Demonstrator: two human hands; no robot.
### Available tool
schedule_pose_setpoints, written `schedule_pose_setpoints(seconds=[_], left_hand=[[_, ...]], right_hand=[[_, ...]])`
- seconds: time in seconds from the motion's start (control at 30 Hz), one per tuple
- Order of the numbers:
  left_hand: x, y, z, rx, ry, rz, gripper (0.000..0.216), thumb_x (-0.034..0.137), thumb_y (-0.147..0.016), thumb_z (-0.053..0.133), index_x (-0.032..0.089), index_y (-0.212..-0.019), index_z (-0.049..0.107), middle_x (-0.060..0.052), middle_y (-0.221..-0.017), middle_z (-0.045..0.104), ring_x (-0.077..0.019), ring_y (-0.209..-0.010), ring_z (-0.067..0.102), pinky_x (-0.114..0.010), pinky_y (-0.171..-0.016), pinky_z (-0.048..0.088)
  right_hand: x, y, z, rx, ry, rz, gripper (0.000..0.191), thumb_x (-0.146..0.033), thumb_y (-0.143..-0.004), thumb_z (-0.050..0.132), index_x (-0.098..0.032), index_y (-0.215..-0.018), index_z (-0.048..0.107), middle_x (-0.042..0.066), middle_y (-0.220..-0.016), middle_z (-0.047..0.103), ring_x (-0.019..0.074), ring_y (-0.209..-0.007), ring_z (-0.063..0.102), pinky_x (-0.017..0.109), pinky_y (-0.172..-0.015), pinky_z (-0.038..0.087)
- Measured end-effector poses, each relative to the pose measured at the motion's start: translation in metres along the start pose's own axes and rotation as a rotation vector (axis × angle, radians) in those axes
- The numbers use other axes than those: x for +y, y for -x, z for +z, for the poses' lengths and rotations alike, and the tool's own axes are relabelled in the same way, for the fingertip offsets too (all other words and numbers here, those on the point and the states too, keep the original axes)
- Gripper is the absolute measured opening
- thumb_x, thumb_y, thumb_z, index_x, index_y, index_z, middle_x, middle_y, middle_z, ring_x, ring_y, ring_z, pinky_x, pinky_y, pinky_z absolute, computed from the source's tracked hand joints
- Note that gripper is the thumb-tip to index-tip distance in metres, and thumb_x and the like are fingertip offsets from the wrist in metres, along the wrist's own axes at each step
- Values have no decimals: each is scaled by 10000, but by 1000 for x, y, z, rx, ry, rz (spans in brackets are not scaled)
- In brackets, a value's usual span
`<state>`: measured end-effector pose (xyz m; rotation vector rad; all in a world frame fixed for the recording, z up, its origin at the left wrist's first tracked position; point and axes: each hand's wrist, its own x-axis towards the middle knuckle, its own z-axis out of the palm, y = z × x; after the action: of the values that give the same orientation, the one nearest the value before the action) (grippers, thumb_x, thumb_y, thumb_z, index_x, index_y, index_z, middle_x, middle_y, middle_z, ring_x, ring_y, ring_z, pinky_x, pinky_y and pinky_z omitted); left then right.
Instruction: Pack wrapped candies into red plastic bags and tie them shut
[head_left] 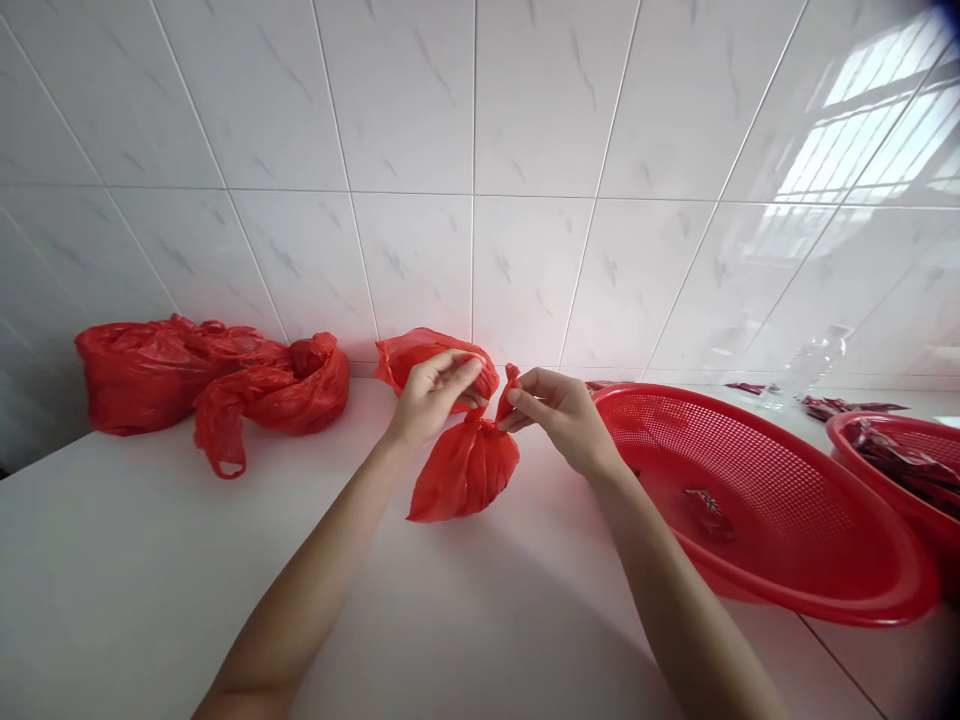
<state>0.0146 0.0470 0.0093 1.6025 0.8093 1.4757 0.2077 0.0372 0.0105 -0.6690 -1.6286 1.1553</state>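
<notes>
Between my hands, over the white counter, is a small red plastic bag [469, 470] with its neck gathered and its lower part bulging. My left hand [439, 395] pinches the bag's top left of the neck, with loose red plastic spreading behind the fingers. On the right, my right hand [555, 410] has thumb and fingers closed on a twisted end of the same bag. Whatever the bag contains is hidden by the plastic.
Filled red plastic bags [150, 385] stand at the left against the tiled wall [412, 130]. To the right is a large red colander [765, 590] with a few small packets [709, 510]. Beyond it are another red basket [832, 425] of packets and a clear plastic bottle [817, 355].
</notes>
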Motion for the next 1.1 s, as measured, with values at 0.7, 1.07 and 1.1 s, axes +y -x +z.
schedule_pose_setpoints(seconds=[0.7, 1.07, 1.1], left_hand=[[11, 0, -2, 134, 358, 65, 145, 302, -833, 742, 174, -879, 689, 1, -823, 579, -89, -729, 544, -175, -608, 466], [16, -2, -11, 154, 374, 39, 144, 282, -806, 770, 158, -862, 722, 6, -802, 591, -62, -675, 542, -150, -580, 469], [16, -2, -9, 131, 369, 25, 151, 290, -810, 767, 157, -868, 722, 9, -792, 586, -59, -659, 534, -151, -575, 467]], right_hand=[[27, -3, 8, -312, 184, 38, 308, -477, -833, 697, -188, -801, 595, -10, -753, 565, 150, -693, 539, 289, -628, 453], [39, -4, 14, -280, 349, -27, 377, -503, -766, 756, -196, -913, 596, -17, -787, 564, 139, -696, 493, 278, -623, 421], [39, -4, 13, -256, 341, -46, 389, -516, -771, 750, -198, -928, 588, -14, -804, 569, 135, -693, 488, 277, -624, 423]])
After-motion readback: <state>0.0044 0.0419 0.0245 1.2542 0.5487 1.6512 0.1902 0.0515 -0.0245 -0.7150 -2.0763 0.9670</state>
